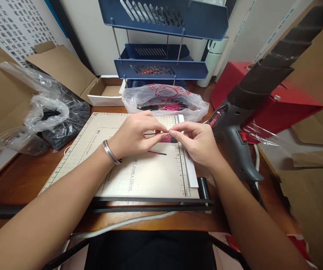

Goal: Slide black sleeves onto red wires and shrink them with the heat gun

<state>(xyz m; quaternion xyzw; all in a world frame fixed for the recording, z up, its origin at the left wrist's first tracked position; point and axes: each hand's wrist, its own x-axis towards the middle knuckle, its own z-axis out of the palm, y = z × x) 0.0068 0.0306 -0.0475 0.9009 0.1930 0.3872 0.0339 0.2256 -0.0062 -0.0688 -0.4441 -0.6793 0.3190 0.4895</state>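
My left hand (141, 132) pinches a thin red wire (150, 134) over the paper cutter board (150, 176). Thumb and forefinger of my right hand (196, 140) are closed at the wire's tip, meeting the left fingertips; what exactly lies between them is too small to make out. Just below the hands, a red wire with a dark end (158, 152) rests on the board. Several red wires with black ends (165, 140) lie side by side behind my fingertips, partly hidden.
A clear plastic bag (195, 105) of red and black wires stands behind the board. At right is a heat gun (237, 123) before a red box (287, 101). Blue tiered trays (161, 69) rise at the back. A bag of black pieces (66, 120) sits left.
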